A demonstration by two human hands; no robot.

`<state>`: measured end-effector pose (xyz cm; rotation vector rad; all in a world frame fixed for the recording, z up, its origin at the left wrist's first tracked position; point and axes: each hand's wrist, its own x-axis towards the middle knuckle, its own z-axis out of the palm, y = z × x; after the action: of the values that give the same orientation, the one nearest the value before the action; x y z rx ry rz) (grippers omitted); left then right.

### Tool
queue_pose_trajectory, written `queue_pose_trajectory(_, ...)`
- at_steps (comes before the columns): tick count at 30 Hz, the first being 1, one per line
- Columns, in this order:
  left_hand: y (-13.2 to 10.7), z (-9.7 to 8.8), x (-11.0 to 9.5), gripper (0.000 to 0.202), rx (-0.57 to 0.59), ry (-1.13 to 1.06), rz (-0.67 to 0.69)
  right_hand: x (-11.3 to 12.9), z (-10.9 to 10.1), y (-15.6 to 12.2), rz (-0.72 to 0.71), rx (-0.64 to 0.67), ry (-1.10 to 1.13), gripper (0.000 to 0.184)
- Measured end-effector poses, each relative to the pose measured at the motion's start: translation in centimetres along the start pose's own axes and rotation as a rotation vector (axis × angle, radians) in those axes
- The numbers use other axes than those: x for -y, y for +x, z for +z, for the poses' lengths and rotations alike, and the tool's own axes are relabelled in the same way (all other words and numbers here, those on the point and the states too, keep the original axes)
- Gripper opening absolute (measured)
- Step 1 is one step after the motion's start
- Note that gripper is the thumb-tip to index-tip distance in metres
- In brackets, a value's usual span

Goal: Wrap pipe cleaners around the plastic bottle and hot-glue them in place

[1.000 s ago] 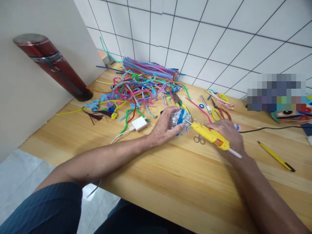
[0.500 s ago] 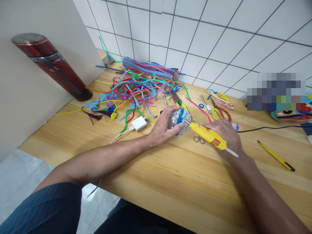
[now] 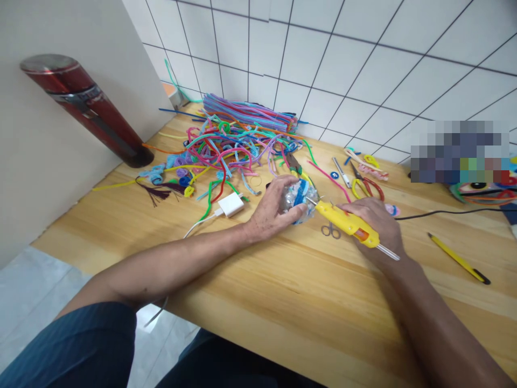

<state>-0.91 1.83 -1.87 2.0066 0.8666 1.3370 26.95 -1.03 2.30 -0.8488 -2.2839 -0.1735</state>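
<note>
Left fingers [image 3: 293, 214] clasp a ball [image 3: 299, 195], right fingers [image 3: 367, 207] a glue gun [image 3: 348, 223], well inside the table edge [image 3: 258, 351].

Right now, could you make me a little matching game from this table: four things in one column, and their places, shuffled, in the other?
Things
1. yellow glue gun
2. clear blue-banded piece
3. white charger
4. red flask

Places
A. beside the grey panel
B. in the right hand
C. in the left hand
D. on the wooden table, with a white cable attached

Pairs: 1-B, 2-C, 3-D, 4-A
</note>
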Motion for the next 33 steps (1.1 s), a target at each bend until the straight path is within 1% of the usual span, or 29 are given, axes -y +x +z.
queue_pose_trajectory(2,0.0,0.0,0.0,0.053,0.008,0.009,-0.01,0.1,0.0,0.1,-0.018,0.025,-0.005,0.026)
queue_pose_trajectory(6,0.0,-0.1,-0.2,0.052,0.013,0.01,-0.013,0.1,0.0,0.3,-0.026,0.032,-0.005,0.03)
queue_pose_trajectory(11,0.0,-0.1,-0.3,0.053,0.017,0.0,-0.037,-0.3,-0.3,-0.1,-0.011,0.029,-0.014,0.026)
queue_pose_trajectory(18,0.0,0.0,0.0,0.053,0.013,0.017,0.024,-0.5,-0.3,0.0,-0.038,0.041,-0.043,0.026)
queue_pose_trajectory(25,0.0,0.0,-0.1,0.053,0.014,0.023,0.007,-0.7,-0.5,-0.3,-0.024,0.068,-0.038,0.026)
queue_pose_trajectory(29,0.1,0.0,-0.1,0.052,0.014,0.016,-0.004,-0.9,-0.4,-0.5,-0.004,0.053,-0.016,0.028)
queue_pose_trajectory(33,0.1,0.1,0.0,0.052,0.007,0.014,0.012,-0.6,-0.3,-0.1,-0.032,0.066,-0.002,0.029)
